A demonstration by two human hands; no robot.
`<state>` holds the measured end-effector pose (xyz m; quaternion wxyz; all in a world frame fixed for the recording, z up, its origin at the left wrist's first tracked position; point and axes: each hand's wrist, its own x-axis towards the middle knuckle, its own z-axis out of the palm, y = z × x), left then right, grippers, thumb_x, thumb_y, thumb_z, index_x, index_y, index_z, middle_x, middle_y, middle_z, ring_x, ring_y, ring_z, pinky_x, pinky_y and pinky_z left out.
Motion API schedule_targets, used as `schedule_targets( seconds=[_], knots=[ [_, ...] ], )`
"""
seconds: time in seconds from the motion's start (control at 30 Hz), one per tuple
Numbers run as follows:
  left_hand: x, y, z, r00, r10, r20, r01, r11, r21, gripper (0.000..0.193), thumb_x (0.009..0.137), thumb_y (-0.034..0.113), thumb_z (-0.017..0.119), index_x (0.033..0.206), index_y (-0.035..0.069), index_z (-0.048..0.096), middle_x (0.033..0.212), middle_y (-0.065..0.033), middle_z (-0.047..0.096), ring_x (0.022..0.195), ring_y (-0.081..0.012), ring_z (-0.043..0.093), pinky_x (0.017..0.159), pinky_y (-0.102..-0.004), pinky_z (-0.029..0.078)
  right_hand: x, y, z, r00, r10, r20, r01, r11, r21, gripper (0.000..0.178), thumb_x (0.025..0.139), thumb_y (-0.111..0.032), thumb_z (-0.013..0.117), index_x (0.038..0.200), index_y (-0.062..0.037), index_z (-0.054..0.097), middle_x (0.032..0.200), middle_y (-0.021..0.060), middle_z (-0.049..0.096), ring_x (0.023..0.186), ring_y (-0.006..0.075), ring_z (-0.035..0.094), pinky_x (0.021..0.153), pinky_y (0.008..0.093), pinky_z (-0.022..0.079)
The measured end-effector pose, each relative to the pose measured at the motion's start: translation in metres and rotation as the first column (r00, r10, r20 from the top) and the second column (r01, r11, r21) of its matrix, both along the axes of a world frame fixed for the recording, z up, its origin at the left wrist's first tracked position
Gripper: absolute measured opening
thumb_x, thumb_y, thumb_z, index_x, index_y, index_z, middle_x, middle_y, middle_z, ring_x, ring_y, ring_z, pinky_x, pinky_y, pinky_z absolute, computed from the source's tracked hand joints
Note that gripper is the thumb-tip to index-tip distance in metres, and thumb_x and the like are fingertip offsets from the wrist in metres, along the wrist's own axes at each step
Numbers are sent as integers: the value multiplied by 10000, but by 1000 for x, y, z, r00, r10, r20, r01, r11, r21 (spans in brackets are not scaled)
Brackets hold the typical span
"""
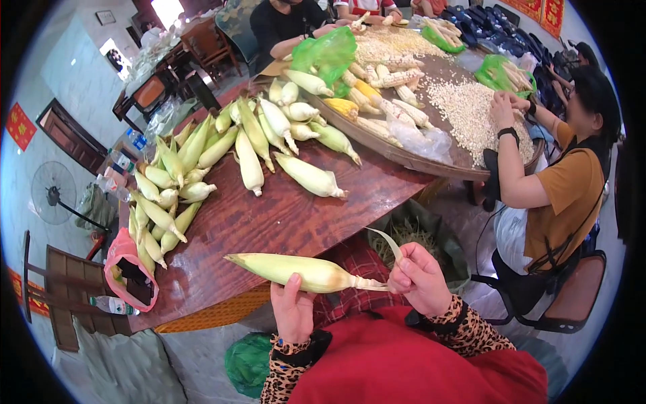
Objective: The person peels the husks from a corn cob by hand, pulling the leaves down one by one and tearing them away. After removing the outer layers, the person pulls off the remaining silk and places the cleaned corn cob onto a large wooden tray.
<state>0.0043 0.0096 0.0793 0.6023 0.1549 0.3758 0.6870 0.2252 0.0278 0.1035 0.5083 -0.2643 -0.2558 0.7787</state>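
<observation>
An ear of corn in its pale green husk (293, 271) lies level in front of me, its tip to the left and its stalk to the right. From below, my left hand (293, 313) is closed around it, thumb on the near side. At the stalk end, my right hand (422, 279) pinches a strip of husk (385, 241), which curls up and leftward above the fingers. Across the wooden table (289, 225) lie several more unshelled ears, the closest single one (309, 176) just beyond my hands and a heap (178, 168) to the left.
A large round tray (431, 165) holds loose kernels (461, 111), bare cobs and green bags (326, 54). Beside it, a person in an orange shirt (562, 185) handles kernels. A pink bag (122, 246) sits at the table's left corner. Below right is a dark sack (447, 246) with husk scraps.
</observation>
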Motion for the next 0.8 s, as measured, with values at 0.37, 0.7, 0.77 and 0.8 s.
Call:
schedule_targets(
  seconds=[0.37, 0.7, 0.77, 0.8],
  knots=[
    [-136, -14, 3, 926, 305, -223, -312, 950, 4, 340, 890, 204, 541, 1188, 94, 420, 1083, -73, 520, 1000, -231, 538, 825, -423, 487, 113, 20, -8, 815, -529, 236, 496, 848, 190, 49, 919, -97, 452, 967, -92, 453, 625, -42, 404, 493, 27, 353, 440, 179, 295],
    [-152, 30, -15, 834, 26, -551, -172, 961, -215, 351, 863, 163, 575, 1164, 55, 430, 960, -63, 560, 817, -186, 580, 683, -326, 499, 131, 52, -162, 30, -340, 940, -92, 936, 341, 304, 771, -130, 568, 1047, -4, 571, 1038, 189, 571, 909, 334, 558, 812, 375, 450],
    [-134, 52, -12, 850, -152, -504, -9, 953, -303, 325, 858, 158, 575, 1137, 43, 453, 915, -65, 570, 748, -179, 587, 621, -316, 498, 119, 49, -148, 94, -351, 932, -148, 921, 361, 261, 775, -128, 557, 991, 9, 610, 992, 200, 605, 944, 347, 575, 841, 388, 450],
    [-146, 58, -31, 871, -166, -463, 31, 958, -286, 282, 852, 141, 568, 1100, 37, 482, 871, -70, 577, 676, -183, 586, 564, -303, 490, 112, 50, -146, 53, -360, 931, -194, 911, 364, 255, 778, -147, 552, 983, -9, 616, 963, 179, 617, 911, 320, 598, 822, 374, 471]
  ],
)
